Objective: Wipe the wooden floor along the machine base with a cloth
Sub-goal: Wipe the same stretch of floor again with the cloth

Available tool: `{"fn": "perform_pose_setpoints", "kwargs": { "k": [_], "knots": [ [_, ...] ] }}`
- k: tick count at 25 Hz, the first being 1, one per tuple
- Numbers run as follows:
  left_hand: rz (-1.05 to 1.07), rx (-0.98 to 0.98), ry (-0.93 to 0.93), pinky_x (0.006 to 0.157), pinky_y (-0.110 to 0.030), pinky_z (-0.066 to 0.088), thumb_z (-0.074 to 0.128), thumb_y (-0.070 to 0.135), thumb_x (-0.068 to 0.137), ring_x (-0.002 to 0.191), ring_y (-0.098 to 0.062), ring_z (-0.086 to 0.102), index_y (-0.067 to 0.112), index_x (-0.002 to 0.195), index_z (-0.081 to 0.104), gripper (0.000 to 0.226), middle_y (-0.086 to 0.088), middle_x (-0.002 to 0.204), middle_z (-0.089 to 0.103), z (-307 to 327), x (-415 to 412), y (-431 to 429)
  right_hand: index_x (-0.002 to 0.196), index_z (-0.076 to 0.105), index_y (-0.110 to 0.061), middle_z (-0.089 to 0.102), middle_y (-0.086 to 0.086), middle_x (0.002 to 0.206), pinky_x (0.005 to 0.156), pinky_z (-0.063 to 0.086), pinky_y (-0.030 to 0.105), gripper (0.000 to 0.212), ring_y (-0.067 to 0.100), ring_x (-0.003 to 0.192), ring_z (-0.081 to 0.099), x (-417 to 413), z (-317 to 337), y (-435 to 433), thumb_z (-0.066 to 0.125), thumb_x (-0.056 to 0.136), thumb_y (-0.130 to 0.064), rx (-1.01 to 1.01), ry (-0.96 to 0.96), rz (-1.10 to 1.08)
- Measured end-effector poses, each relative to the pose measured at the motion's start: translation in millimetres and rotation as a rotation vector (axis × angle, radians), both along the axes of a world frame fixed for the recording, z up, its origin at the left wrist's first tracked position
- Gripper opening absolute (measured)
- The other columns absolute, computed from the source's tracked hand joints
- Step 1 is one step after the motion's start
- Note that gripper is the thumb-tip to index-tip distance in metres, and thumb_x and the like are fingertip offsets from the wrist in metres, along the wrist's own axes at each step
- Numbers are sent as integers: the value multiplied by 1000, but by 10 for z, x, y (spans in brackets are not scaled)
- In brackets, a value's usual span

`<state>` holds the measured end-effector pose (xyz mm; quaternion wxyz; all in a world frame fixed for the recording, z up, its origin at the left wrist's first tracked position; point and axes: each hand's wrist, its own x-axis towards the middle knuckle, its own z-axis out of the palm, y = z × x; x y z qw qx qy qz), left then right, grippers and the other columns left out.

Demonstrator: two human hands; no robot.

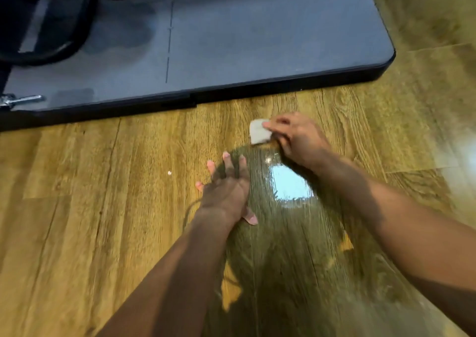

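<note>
A small folded white cloth (259, 131) lies pressed on the wooden floor (108, 207) a short way in front of the dark edge of the grey machine base (231, 53). My right hand (296, 138) grips the cloth from the right, fingers curled over it. My left hand (226, 187) rests flat on the floor, fingers spread, below and to the left of the cloth, holding nothing.
Black machine parts (51, 19) and a metal pin (23, 100) sit on the base at the upper left. A bright wet-looking reflection (291, 184) shines on the boards between my arms. A tiny white speck (169, 173) lies left of my left hand.
</note>
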<state>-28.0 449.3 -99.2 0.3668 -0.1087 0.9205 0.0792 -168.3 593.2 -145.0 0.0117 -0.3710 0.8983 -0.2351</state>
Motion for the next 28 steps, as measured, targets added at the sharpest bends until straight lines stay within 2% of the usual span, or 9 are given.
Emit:
{"fn": "perform_pose_setpoints", "kwargs": {
  "k": [5, 9, 11, 14, 16, 19, 21, 24, 28],
  "knots": [
    [47, 9, 7, 108, -69, 13, 83, 44, 63, 140, -43, -18, 10, 146, -23, 139, -14, 151, -34, 33, 23, 25, 127, 58, -20, 58, 7, 125, 99, 39, 35, 32, 24, 111, 49, -285, 10, -324, 49, 96, -20, -2, -14, -277],
    [107, -34, 37, 111, -61, 11, 83, 49, 60, 141, -42, -18, 7, 147, -20, 142, -19, 152, -29, 8, 63, 13, 123, 61, -18, 61, 10, 121, 97, 39, 35, 32, 26, 106, 54, 262, -31, -120, 54, 92, -20, 31, 16, 129],
    [134, -36, 45, 112, -59, 10, 79, 57, 59, 140, -45, -17, 10, 147, -22, 141, -23, 152, -25, -6, 125, -10, 125, 59, -20, 58, 10, 125, 102, 38, 36, 35, 26, 111, 55, 26, 45, -203, 47, 93, -26, 80, 28, 86],
    [72, -47, 34, 111, -60, 12, 70, 67, 63, 140, -43, -17, 20, 146, -26, 136, -16, 154, -26, -10, 255, -116, 130, 55, -22, 53, 7, 134, 108, 36, 41, 35, 26, 120, 48, -35, 68, -385, 51, 95, -21, 41, -53, -154],
    [-41, -41, 17, 113, -56, 16, 72, 66, 62, 143, -39, -12, 25, 148, -21, 133, -11, 155, -24, 35, 252, -309, 127, 57, -24, 55, 5, 130, 105, 36, 40, 35, 25, 116, 49, 383, 44, -342, 54, 93, -18, 16, -50, -74],
    [-205, -193, -26, 110, -53, 26, 82, 55, 58, 144, -40, -3, 25, 150, -12, 135, -8, 158, -18, 144, 213, -666, 122, 62, -22, 63, 5, 115, 88, 43, 37, 33, 22, 98, 55, 914, 71, -111, 59, 89, -20, 2, -45, 254],
    [-196, -286, -74, 111, -53, 23, 83, 53, 58, 143, -42, -4, 23, 148, -21, 141, -15, 156, -21, 141, 207, -847, 123, 61, -19, 62, 8, 116, 91, 45, 39, 33, 24, 101, 55, 759, 84, -172, 60, 90, -20, 28, -52, 176],
    [-138, -203, -81, 113, -51, 19, 82, 52, 58, 143, -43, -3, 26, 145, -27, 142, -17, 154, -25, 88, 325, -993, 127, 58, -18, 58, 7, 122, 99, 42, 40, 34, 24, 109, 50, 754, 108, -280, 56, 93, -18, -19, -101, -39],
    [-180, -176, 3, 111, -53, 24, 79, 58, 56, 143, -44, -1, 28, 146, -24, 141, -15, 155, -24, -24, 372, -1091, 117, 66, -18, 65, 11, 112, 83, 49, 40, 34, 29, 96, 59, 1788, 36, 59, 66, 84, -11, -23, 34, 198]
  ]
}}
